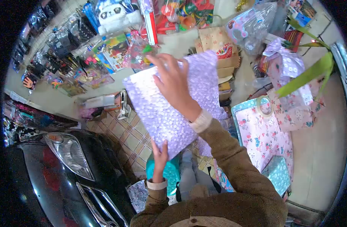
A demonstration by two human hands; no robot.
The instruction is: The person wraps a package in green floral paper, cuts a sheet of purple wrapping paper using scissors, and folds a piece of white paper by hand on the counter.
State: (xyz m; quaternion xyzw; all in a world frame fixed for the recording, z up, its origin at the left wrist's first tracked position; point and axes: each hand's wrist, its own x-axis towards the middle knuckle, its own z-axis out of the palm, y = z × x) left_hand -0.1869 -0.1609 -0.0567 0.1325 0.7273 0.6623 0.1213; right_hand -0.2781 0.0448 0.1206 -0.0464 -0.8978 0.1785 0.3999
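Note:
A purple flower-patterned sheet [166, 117], probably gift wrap, is held tilted in front of me over the tiled floor. At its lower edge my left hand [159, 157] grips it, with part of the fingers hidden. My right hand [173, 85] lies over its upper part, fingers stretched and apart, the tips reaching the top edge. I cannot tell how firmly that hand touches the sheet. Below the left hand is a turquoise plastic stool or basket [171, 174], partly covered by the arm.
A black car front [60, 178] stands at the left. Packaged toys and a panda plush [116, 17] line the back. To the right are floral sheets [256, 132], a tape roll [264, 106], a teal flowered package [278, 174] and a green ribbon [309, 77]. Brown paper bags [218, 45] stand behind.

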